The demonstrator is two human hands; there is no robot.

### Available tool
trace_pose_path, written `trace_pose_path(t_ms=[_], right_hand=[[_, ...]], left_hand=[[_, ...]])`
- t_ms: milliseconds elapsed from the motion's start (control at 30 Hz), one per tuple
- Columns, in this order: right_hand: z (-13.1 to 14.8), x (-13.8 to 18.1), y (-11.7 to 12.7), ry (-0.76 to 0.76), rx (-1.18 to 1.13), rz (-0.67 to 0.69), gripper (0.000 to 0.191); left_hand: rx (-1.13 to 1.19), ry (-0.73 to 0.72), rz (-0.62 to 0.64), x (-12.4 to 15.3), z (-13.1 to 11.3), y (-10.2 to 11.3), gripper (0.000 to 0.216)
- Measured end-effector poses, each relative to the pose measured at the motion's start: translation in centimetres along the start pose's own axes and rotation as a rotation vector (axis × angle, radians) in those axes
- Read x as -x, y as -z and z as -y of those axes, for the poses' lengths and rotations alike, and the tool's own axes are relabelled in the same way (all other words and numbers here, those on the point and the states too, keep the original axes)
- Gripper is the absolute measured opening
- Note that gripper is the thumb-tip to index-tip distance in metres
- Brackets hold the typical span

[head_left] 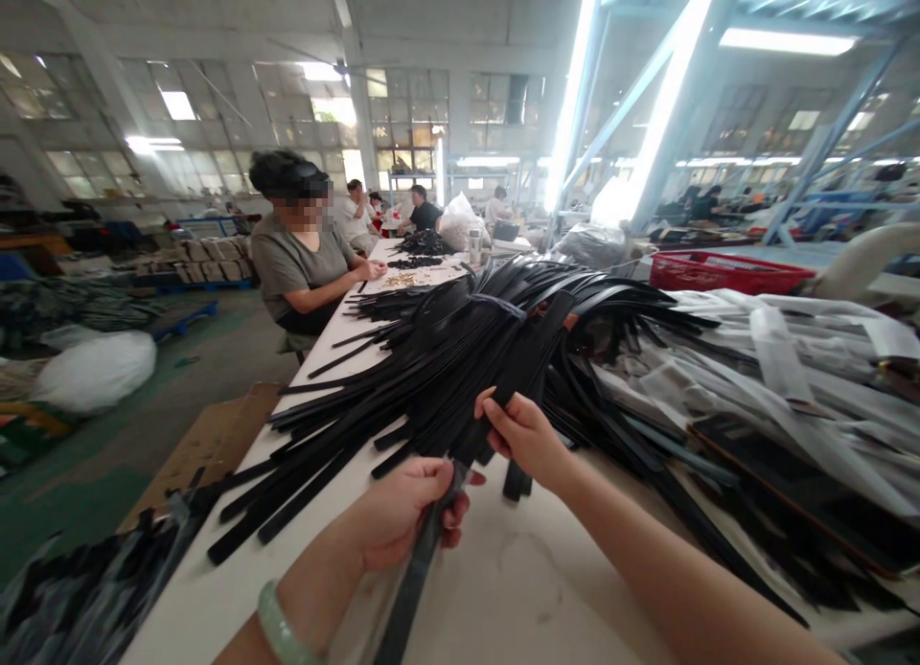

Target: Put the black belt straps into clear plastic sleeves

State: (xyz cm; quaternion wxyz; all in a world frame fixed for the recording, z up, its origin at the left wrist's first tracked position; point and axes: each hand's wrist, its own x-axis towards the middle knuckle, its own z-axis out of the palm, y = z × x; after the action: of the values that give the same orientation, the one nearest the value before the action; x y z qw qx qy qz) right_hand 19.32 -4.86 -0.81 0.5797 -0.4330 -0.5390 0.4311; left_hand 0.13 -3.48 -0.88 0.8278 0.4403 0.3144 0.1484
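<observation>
A long black strap runs from the table's near edge up toward the pile, and its near stretch looks sheathed in clear plastic. My left hand is closed round it, thumb on top. Farther up, my right hand pinches black strap material between thumb and fingers; whether that is one strap or more I cannot tell. Just beyond both hands lies a big heap of black straps, fanned out to the left, with a pale tie around part of it. A pale green bangle circles my left wrist.
White-wrapped straps and a red basket are on the right. A co-worker sits at the table's left side by small gold-coloured pieces. Plastic-covered black straps and flattened cardboard lie below on the left.
</observation>
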Motion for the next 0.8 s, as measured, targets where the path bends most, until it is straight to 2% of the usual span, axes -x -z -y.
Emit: trace_pose_path(t_ms=[133, 233, 600, 800], right_hand=[[-0.1, -0.8, 1.0, 0.023, -0.02, -0.191, 0.046], [-0.3, -1.2, 1.7, 0.053, -0.035, -0.247, 0.044], [-0.5, -0.6, 0.7, 0.028, -0.133, -0.129, 0.039], [-0.6, -0.7, 0.9, 0.018, -0.136, -0.124, 0.039]], left_hand=[[-0.122, 0.085, 0.017, 0.5, -0.5, -0.1, 0.039], [-0.196, 0.117, 0.029, 0.6, -0.6, 0.0, 0.037], [-0.098, 0.148, -0.003, -0.3, 0.3, -0.4, 0.033], [-0.12, -0.024, -0.057, -0.6, 0.0, 0.0, 0.039]])
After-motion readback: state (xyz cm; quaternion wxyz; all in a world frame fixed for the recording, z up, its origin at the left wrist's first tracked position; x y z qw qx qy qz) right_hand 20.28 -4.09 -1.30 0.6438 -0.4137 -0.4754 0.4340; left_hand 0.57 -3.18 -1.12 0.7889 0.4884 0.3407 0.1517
